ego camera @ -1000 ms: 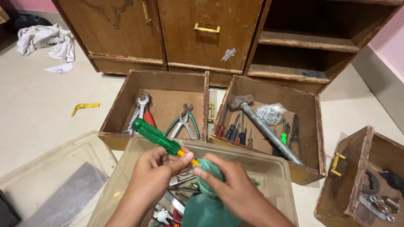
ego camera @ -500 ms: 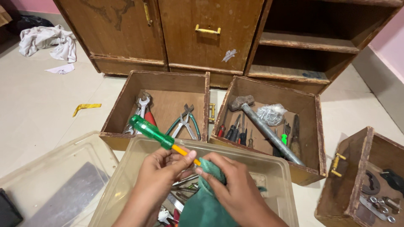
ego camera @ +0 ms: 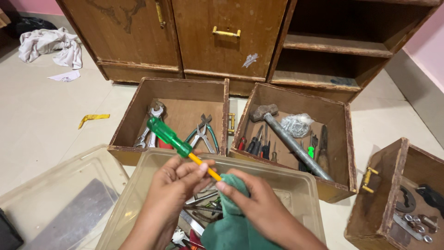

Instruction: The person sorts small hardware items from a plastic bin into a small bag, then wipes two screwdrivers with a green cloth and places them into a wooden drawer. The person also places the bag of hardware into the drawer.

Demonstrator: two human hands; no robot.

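My left hand (ego camera: 173,190) grips a screwdriver (ego camera: 172,138) with a translucent green handle and a yellow shaft sleeve; the handle points up and to the left. My right hand (ego camera: 252,203) pinches a green cloth (ego camera: 231,229) around the lower end of the shaft, so the tip is hidden. Both hands hover over a clear plastic bin (ego camera: 300,185) that holds several metal tools.
Two open wooden drawers lie on the floor ahead: the left drawer (ego camera: 138,90) holds wrenches and pliers, the middle drawer (ego camera: 344,139) a hammer (ego camera: 282,134) and several screwdrivers. A third drawer (ego camera: 384,180) with metal parts sits right. A clear lid (ego camera: 55,199) lies left, a wooden cabinet (ego camera: 222,37) behind.
The screwdriver has turned and shifted slightly in my left hand, its handle now a bit higher and further right. My right hand keeps the cloth on the shaft.
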